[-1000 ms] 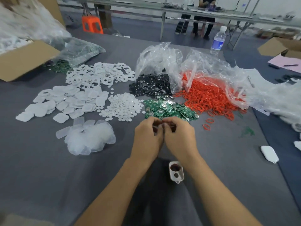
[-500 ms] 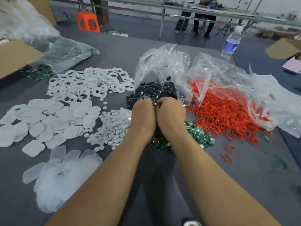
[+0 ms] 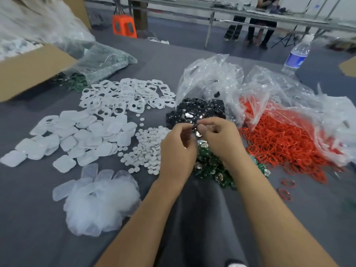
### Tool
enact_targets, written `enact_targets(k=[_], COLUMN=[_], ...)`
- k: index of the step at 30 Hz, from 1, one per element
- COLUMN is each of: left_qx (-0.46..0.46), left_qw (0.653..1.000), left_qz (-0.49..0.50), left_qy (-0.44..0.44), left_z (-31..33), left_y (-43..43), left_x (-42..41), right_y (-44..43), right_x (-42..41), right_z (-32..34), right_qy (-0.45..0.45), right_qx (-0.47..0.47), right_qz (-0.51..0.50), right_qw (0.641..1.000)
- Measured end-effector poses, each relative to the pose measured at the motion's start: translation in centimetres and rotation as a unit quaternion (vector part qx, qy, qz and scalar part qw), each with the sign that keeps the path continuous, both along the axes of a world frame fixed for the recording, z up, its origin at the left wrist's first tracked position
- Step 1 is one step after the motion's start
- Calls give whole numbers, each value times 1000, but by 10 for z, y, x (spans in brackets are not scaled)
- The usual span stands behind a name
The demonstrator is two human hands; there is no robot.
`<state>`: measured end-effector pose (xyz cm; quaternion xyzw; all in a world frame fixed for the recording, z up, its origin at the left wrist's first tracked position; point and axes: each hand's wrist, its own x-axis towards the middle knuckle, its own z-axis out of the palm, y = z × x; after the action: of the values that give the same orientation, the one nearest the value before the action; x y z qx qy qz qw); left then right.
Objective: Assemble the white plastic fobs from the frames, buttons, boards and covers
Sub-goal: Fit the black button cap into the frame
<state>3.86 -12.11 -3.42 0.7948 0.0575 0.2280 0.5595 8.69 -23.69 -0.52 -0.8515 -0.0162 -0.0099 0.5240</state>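
Note:
My left hand (image 3: 178, 151) and my right hand (image 3: 221, 140) meet over the near edge of a pile of black parts (image 3: 194, 112), fingertips pinching a small dark shiny piece (image 3: 195, 127) between them. Under my hands lies a heap of green boards (image 3: 210, 166). White frames (image 3: 127, 97) are piled at the back left, white covers (image 3: 77, 137) in front of them, and small round white buttons (image 3: 148, 151) lie just left of my left hand. Translucent films (image 3: 98, 199) sit at the near left.
Red rubber rings (image 3: 279, 143) spill from clear bags (image 3: 212, 79) on the right. A cardboard box flap (image 3: 32, 70) and a bag of boards (image 3: 100, 64) lie back left. A water bottle (image 3: 296, 54) stands back right. People stand at a far table (image 3: 250, 14).
My hands moved away from me, from the near table up over the boards to the black pile. The view followed forward, so the half-built fob near me dropped out of sight.

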Motion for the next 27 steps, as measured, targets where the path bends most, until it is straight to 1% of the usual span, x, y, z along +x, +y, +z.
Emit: enact_targets(k=[1,2,3,4,7,9,11,15,18,20,22,24,27], left_qx=[-18,-26,-26,-20,19,28,7,-60,-121,-175,-208,-201,-159], left_qw=[999,998,996,994,991,987,983,979,968,957,949,949,955], left_qz=[-29,-58,-82,-98,-105,-117,-135,-165,-198,-222,-233,-242,-251], left_qy=[-14,-28,-38,-44,-75,-108,-121,-107,-92,-68,-40,-26,-23], left_z=[1,2,2,0,-1,2,8,22,28,28,26,20,8], left_y=[-1,-2,-4,-6,-11,-14,-18,-29,-38,-42,-45,-45,-46], left_x=[-9,-20,-32,-45,-83,-107,-130,-167,-188,-198,-206,-211,-214], right_y=[-6,-12,-19,-25,-42,-52,-60,-70,-76,-80,-83,-86,-89], right_x=[-19,-38,-57,-75,-123,-151,-177,-215,-234,-244,-252,-259,-269], right_z=[4,6,6,5,-1,-3,-2,-1,-3,-5,-9,-14,-24], right_qy=[36,70,100,124,164,173,169,145,109,81,60,46,29], right_qx=[97,193,278,343,467,516,536,544,534,507,481,474,455], right_qz=[17,34,48,56,70,78,89,90,94,87,76,56,29], right_qw=[994,978,954,930,866,835,822,821,833,853,871,878,890])
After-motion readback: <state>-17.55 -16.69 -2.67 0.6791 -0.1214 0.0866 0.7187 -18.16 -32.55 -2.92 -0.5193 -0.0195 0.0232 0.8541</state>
